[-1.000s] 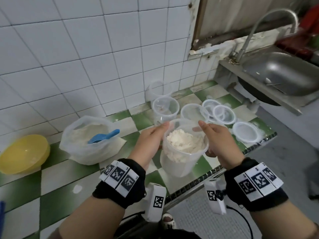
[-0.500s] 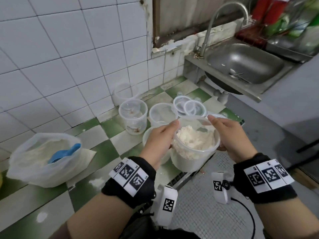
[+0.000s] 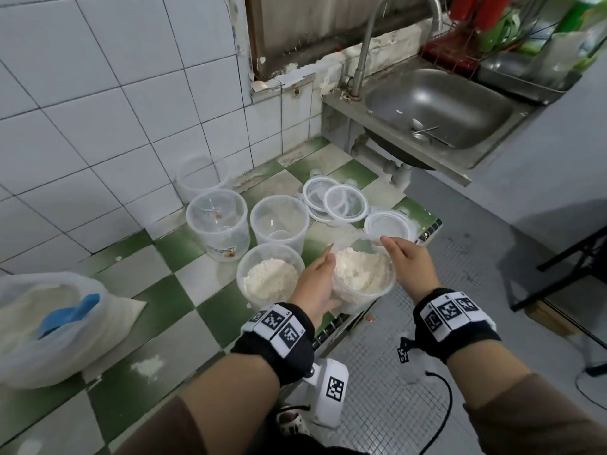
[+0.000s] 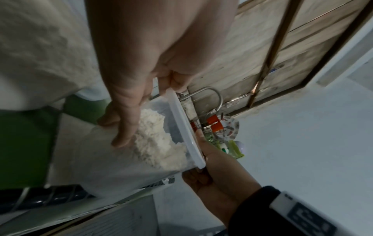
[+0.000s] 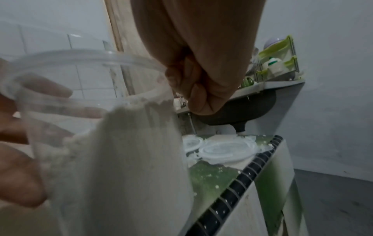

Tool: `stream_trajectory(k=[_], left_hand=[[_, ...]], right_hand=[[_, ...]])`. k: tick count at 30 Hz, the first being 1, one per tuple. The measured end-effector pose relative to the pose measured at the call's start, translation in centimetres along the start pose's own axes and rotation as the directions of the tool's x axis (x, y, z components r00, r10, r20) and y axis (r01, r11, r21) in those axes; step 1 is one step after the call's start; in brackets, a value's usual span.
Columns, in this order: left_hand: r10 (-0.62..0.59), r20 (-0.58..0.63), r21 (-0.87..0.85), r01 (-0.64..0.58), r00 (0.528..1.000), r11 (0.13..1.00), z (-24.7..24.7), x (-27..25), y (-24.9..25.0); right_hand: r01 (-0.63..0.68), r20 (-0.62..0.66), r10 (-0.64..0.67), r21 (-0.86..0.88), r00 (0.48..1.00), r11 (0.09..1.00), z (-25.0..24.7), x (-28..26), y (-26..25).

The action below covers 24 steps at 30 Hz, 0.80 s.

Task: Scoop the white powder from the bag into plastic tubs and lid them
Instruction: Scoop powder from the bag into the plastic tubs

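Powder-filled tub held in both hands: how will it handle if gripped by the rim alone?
The filled tub looks thin-walled and clear, so its rim will probably flex under a pinch. It holds heaped white powder, so it is likely heavy and, unlidded, apt to spill if tilted. The left hand on the wall seems the safer grip.

Left hand (image 3: 318, 287) and right hand (image 3: 408, 265) curled, forearms extended forward.

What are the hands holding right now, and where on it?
Both hold the powder-filled tub: left hand wraps its side wall, right hand pinches the rim.
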State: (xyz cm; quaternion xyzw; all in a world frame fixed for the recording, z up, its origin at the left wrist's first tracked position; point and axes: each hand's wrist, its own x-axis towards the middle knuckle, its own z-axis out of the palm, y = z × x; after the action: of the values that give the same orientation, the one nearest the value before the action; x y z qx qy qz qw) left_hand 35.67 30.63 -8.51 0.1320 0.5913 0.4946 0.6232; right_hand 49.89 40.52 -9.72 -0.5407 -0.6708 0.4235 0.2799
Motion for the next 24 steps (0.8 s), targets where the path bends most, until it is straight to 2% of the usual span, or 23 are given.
stream_trajectory(k=[5,9,14,20,22,24], left_hand=[[0.0,-0.006,-0.05,-0.001,1.0,0.999,0.6,1.3,-0.3],[0.05,-0.019,0.028,-0.05,0.999,0.998,0.9,2.4,-0.6],[0.077,-0.037,0.083,-0.074,0.996,0.994,-0.4,7.8,-4.9],[0.122,-0.058,0.139,-0.113,0.991,0.984,0.6,3.4,-1.2],[0.143,-0.067,0.099,-0.136,0.987,0.986,0.4,2.2,-0.3],[0.162,-0.062,0.06,-0.159,0.985,0.986,-0.2,1.2,0.3]], right_hand=[[-0.052,-0.033,0.054,0.053,0.998,0.997,1.2,1.2,1.1],[-0.077,-0.051,0.08,0.046,0.996,0.996,1.5,2.1,1.1],[-0.104,-0.075,0.106,0.026,0.992,0.994,1.9,2.9,1.2],[-0.179,-0.178,0.165,-0.069,0.97,0.981,2.0,2.5,0.8],[-0.221,-0.232,0.193,-0.1,0.953,0.97,2.1,2.3,0.4],[-0.208,-0.293,0.166,-0.118,0.942,0.971,2.3,2.2,0.1]])
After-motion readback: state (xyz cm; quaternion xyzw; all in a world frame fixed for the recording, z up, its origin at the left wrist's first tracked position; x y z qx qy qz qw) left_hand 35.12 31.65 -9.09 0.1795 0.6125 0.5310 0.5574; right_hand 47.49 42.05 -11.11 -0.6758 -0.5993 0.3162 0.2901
